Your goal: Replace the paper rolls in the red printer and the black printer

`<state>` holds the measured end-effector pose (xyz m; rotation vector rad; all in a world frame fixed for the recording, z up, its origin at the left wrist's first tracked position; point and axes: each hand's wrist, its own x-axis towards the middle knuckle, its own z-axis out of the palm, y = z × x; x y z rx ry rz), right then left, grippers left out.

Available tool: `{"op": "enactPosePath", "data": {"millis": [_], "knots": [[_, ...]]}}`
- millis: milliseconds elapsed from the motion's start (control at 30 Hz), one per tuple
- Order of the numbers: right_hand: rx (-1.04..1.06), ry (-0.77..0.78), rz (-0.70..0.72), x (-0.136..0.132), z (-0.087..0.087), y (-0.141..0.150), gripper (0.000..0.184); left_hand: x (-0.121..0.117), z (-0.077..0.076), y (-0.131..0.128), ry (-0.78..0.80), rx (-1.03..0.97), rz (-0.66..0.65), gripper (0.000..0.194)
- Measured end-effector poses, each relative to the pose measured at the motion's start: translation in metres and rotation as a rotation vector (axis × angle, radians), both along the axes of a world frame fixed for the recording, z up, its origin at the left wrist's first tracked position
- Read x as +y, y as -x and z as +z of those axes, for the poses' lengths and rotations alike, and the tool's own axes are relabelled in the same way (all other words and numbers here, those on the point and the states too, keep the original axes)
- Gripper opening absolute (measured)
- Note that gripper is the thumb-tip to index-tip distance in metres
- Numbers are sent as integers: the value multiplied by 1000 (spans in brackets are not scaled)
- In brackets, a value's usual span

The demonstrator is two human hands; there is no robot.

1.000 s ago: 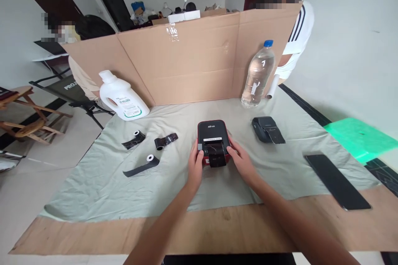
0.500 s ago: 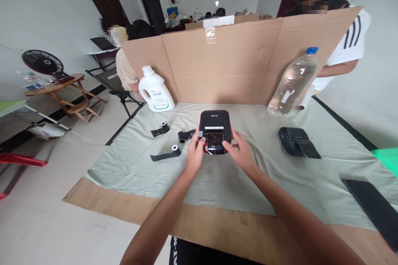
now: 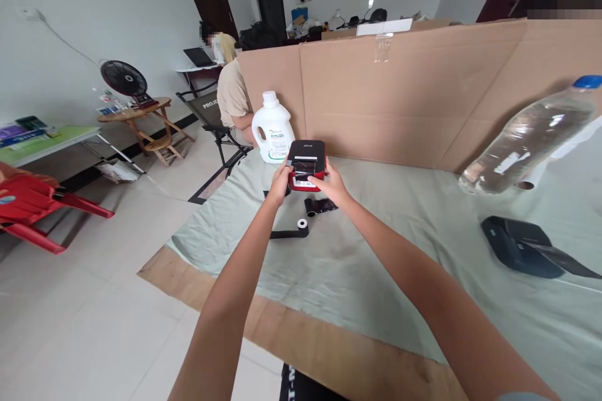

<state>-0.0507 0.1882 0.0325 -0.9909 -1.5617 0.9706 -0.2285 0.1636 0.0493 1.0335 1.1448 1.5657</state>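
Note:
Between my two hands is a black and red label printer, with a strip of black tape at its front slot. My left hand grips its left side, the thumb at the front corner. On the other side my right hand has its fingers round the edge and its thumb on the front. The printer is held over the far left part of the cloth, in front of a white jug. Below it lie a black roll and another black roll with a white core; a third is mostly hidden behind my left hand.
A cardboard screen stands along the back of the cloth-covered table. To the right are a large water bottle and a second dark printer. A red stool and a fan are at left; people sit beyond the screen.
My hands have lifted the label printer off the cloth and carried it left and away, over the black rolls towards the white jug. The camera view has swung left.

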Motion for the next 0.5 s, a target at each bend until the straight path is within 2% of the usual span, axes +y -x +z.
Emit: {"op": "enactPosePath", "data": {"millis": [100, 200, 367, 500], "knots": [[-60, -5, -7, 12, -16, 9, 80, 9, -19, 8, 51, -28, -11, 54], [-83, 18, -13, 16, -29, 11, 73, 13, -31, 12, 68, 15, -19, 54], [-17, 50, -27, 18, -46, 22, 79, 20, -37, 24, 100, 106, -32, 55], [-71, 7, -74, 18, -55, 35, 89, 23, -41, 33, 110, 103, -46, 59]]}}
